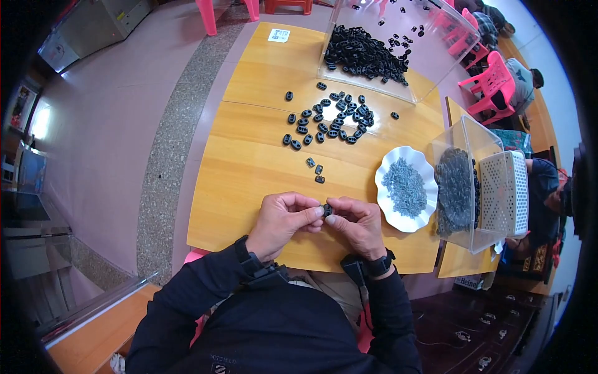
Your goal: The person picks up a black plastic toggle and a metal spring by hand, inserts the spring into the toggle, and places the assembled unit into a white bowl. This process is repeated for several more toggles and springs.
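The person's left hand and right hand meet over the near part of the wooden bench, fingers curled and thumbs drawn in. Between them their fingertips pinch one small black piece, much of it hidden by the fingers. A dark band circles the right wrist.

Clock directions run from that pinched piece, with 12 o'clock straight away from the person. Near it, at about 12, three small dark pieces lie in a loose line. At between 2 and 3, near the right hand, stands a white plate with a wavy rim, holding a heap of small grey parts. Just beyond the plate, at 3, is a clear bin with many dark pieces inside; a white perforated basket sits past it.

Farther up the bench, around 12, spreads a scatter of black oval pieces, each with two holes. Behind them, at 1, a large clear bin holds a pile of black pieces. At 2, well apart, stands a pink chair.
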